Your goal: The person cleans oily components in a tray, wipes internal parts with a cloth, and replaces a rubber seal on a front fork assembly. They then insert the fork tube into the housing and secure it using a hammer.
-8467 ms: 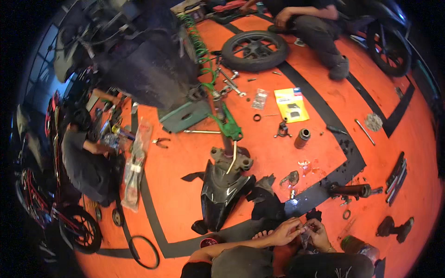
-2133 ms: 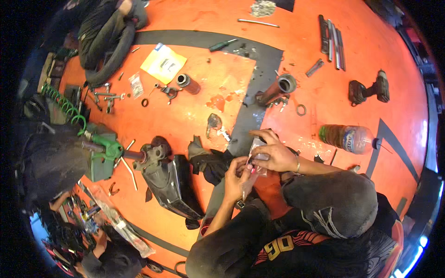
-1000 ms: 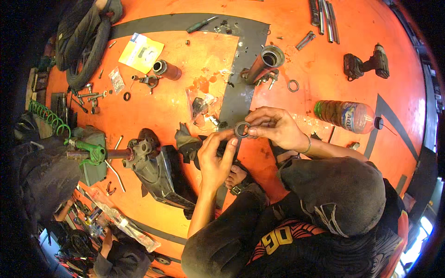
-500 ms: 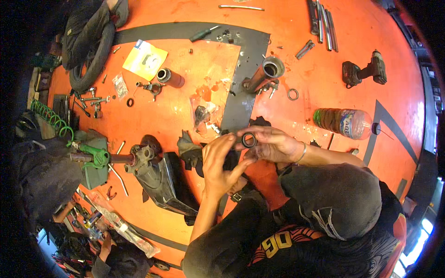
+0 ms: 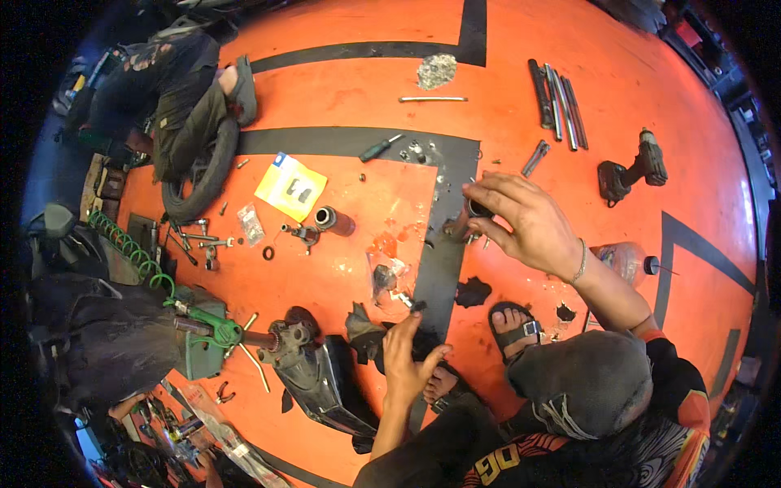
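My right hand [image 5: 529,221] reaches over the upright metal tube [image 5: 457,227]. Its fingers and thumb curl about a dark ring [image 5: 477,210] at the tube's mouth, which the fingers partly hide; whether the ring sits in the tube I cannot tell. Lower down, my left hand [image 5: 401,354] holds nothing, its thumb and index finger apart, beside a crumpled black rag [image 5: 364,329]. A clear plastic bag [image 5: 384,281] with a dark part in it lies ahead of the left hand. Left of the tube stands a shorter, dark red cylinder [image 5: 342,224].
A bottle [image 5: 622,262] lies partly behind my right forearm, with a cordless drill [image 5: 633,169] beyond. Several rods [image 5: 561,106] and a screwdriver [image 5: 381,147] lie ahead. Leftward are a yellow packet [image 5: 290,189], small parts, a green clamp [image 5: 213,327] and a co-worker's leg [image 5: 191,138].
My hands have parted. The right hand has gone forward and right to the tube, carrying the black ring they held together; the left hand has dropped back, open. The view has shifted.
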Action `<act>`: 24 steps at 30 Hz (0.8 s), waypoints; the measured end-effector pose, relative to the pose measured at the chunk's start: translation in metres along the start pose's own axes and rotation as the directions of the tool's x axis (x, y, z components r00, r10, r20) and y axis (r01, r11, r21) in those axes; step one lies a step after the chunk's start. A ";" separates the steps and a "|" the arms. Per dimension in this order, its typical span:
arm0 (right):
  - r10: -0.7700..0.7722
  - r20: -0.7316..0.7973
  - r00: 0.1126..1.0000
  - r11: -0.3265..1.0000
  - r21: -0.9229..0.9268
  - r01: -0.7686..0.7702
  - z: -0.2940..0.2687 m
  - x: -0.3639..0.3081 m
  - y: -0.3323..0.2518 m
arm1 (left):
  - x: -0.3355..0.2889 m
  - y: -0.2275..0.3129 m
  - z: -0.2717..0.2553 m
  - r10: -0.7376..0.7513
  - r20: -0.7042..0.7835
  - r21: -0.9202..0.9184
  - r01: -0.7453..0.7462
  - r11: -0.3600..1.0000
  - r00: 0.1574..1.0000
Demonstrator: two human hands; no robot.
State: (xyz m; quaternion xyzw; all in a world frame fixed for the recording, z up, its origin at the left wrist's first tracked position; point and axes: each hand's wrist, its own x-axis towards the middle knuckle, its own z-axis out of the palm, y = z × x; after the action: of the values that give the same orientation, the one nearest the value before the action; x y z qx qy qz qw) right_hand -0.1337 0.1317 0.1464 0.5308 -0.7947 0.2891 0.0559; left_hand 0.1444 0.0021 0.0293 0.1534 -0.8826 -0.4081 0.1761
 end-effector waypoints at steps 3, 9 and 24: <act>0.073 0.037 0.997 0.997 0.026 -0.074 0.001 0.001 -0.002 | -0.002 -0.003 0.000 -0.007 0.013 -0.006 0.007 1.000 1.000; 0.131 0.102 0.986 0.990 0.035 -0.135 -0.001 0.007 -0.008 | -0.003 -0.008 -0.004 -0.004 0.036 0.022 0.003 1.000 0.999; -0.001 -0.021 1.000 0.996 -0.088 -0.001 0.049 -0.024 0.008 | -0.005 -0.003 0.000 -0.020 0.072 -0.008 0.021 1.000 0.997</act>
State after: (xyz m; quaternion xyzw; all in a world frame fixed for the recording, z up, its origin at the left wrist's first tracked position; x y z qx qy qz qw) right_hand -0.1198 0.1281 0.0937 0.5247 -0.8061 0.2593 0.0874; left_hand 0.1488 0.0023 0.0263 0.1468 -0.8849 -0.4192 0.1407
